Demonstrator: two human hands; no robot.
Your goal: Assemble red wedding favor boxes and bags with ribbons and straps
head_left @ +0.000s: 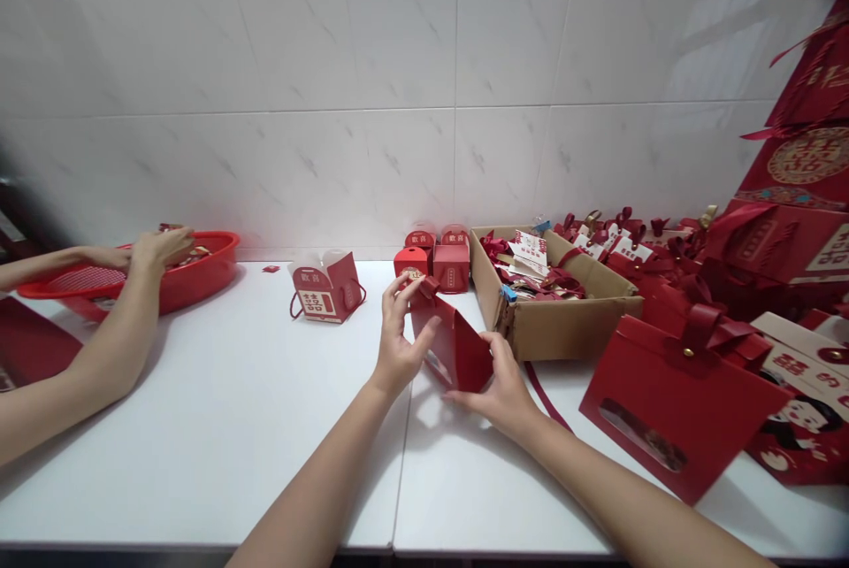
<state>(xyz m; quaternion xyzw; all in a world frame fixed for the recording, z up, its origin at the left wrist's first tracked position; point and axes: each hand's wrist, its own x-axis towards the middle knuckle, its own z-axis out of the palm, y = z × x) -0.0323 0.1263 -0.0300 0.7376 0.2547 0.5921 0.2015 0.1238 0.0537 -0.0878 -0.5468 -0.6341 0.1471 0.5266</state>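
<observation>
In the middle of the head view, a red gift box (pixel 468 345) with a clear window on its left side is tilted between my hands. My left hand (pixel 403 338) grips its upper end, with fingers bent near a ribbon or tab at the top. My right hand (pixel 502 387) holds the opposite end, thumb underneath and fingers along the edge. Just beyond stand small red boxes (pixel 452 269). A cardboard box (pixel 563 329) with red ribbons and printed cards lies to the right of my hands.
At left, a co-worker's hands (pixel 163 245) reach into a red plastic basket (pixel 199 285). An open-topped red and white box (pixel 328 289) stands on the white table (pixel 265 426). Several finished-looking red gift bags (pixel 683 400) crowd the right side, with stacked red boxes (pixel 809 152) behind. A tiled wall closes the back.
</observation>
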